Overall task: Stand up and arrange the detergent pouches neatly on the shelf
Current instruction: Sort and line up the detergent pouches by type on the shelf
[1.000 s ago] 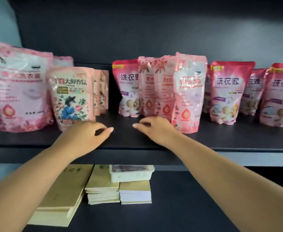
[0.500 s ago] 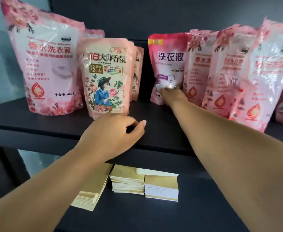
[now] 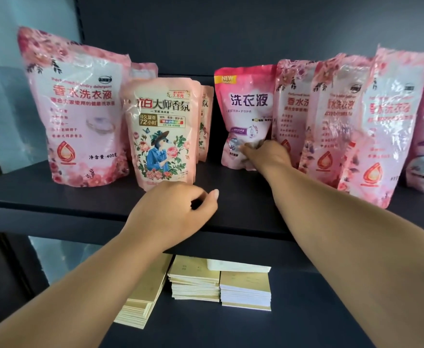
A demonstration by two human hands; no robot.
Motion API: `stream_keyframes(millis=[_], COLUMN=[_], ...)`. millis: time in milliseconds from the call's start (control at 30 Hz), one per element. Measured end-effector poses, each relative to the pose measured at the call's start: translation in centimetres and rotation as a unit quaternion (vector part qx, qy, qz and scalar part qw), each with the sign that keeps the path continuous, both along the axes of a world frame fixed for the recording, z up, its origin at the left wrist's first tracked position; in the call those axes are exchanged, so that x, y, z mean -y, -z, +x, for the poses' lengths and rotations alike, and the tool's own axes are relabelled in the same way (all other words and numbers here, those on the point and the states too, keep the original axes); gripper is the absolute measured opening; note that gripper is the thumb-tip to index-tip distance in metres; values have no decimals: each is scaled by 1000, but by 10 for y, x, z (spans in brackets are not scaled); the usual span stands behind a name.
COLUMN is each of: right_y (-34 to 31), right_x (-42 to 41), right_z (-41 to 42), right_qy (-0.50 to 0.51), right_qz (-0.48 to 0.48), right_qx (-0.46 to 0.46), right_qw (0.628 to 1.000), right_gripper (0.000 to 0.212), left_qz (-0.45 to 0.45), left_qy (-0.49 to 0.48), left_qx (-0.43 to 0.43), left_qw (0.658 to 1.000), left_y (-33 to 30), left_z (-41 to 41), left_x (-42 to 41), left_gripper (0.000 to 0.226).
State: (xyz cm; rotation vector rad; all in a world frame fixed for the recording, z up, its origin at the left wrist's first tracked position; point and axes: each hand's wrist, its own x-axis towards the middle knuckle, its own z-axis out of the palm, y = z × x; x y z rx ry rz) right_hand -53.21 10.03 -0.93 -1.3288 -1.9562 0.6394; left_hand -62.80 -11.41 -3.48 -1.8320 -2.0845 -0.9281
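While right hand (image 3: 266, 155) pinches the magenta pouch (image 3: 244, 114) low: tip risk.
Dragging it could topple the leaning pouches (image 3: 336, 116) just right; left hand (image 3: 178, 212), loosely curled, holds nothing.

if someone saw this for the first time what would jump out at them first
First, the row of pink detergent pouches standing on the dark shelf, above all the big floral pouch at far left and the peach pouch with a hatted figure among roses beside it. Next, the right hand gripping the lower front of the magenta pouch marked NEW mid-shelf, while the left hand hovers loosely curled over the shelf's front edge.
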Motion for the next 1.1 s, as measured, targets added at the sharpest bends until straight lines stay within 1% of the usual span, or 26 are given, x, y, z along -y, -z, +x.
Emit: stream_keyframes(millis=[67, 133, 233, 267, 300, 367, 400, 433, 467, 500, 533, 567, 600, 633, 667, 700, 733, 767, 800, 833, 867, 933, 967, 1033, 1100], right_y=[-5, -11, -15, -16, -16, -17, -17, -18, -19, -19, -19, -18, -18, -20, -22, -22, -21, -22, -22, -23, -23, -25, -27, -32, -38], right_x=[11, 25, 53, 66, 79, 103, 113, 124, 131, 135, 134, 128, 121, 115, 111, 108, 105, 105, 104, 106, 105, 108, 110, 113, 120], right_z=[3, 7, 25, 33, 41, 57, 65, 74, 82, 89, 95, 97, 98, 95, 90, 84, 79, 74, 71, 69, 69, 71, 72, 74, 77], right_qy=[8, 12, -12, -16, -19, -21, -25, -31, -42, -52, -63, -78, -97, -121, -148, -166, -177, -176, -166, -152, -141, -128, -122, -104, -85], right_qz=[27, 61, 92, 105, 122, 153, 159, 157, 139, 118, 81, 28, -31, -87, -127, -146, -152, -150, -148, -147, -146, -126, -107, -64, -21], right_qx=[72, 145, 183, 196, 215, 244, 249, 238, 214, 164, 87, -13, -113, -195, -254, -299, -342, -381, -414, -440, -459, -482, -485, -482, -475], right_qw=[997, 987, 979, 975, 969, 957, 955, 958, 966, 978, 991, 996, 988, 969, 947, 928, 910, 895, 883, 873, 865, 858, 859, 867, 876], right_gripper=[45, 55, 60, 62, 63, 65, 66, 66, 64, 63, 60, 58, 61, 69, 79, 84, 78, 61, 40, 26, 23, 26, 28, 31, 36], left_qz=[9, 22, 46, 57, 63, 67, 57, 45, 41, 47, 64, 79, 81, 69, 58, 57, 70, 95, 122, 143, 152, 171, 190, 239, 277], left_qy=[7, 15, 18, 26, 38, 60, 65, 70, 83, 94, 102, 110, 119, 134, 150, 163, 164, 156, 141, 127, 116, 108, 111, 128, 123], left_qx=[0, -4, 0, 6, 17, 52, 81, 117, 163, 213, 259, 297, 323, 338, 354, 375, 403, 435, 468, 496, 509, 504, 496, 463, 422], left_qw=[1000, 1000, 999, 998, 997, 995, 993, 990, 982, 971, 958, 945, 935, 929, 921, 911, 898, 882, 864, 847, 839, 840, 840, 844, 855], left_y=[1, 3, 4, 4, 3, 0, -3, -5, -7, -8, -13, -18, -24, -30, -35, -40, -43, -45, -46, -45, -45, -47, -49, -54, -58], left_z=[-1, -1, -3, -2, -1, 3, 5, 6, 6, 7, 10, 13, 18, 25, 32, 40, 47, 51, 52, 51, 50, 50, 51, 57, 65], left_x=[-1, 0, -1, 1, 1, 4, 5, 5, 4, 1, -1, -4, -9, -13, -19, -25, -29, -33, -38, -43, -46, -49, -49, -48, -46], left_gripper=[49, 55, 73, 74, 69, 43, 38, 45, 56, 66, 74, 79, 82, 82, 79, 73, 63, 53, 43, 35, 30, 23, 21, 26, 34])
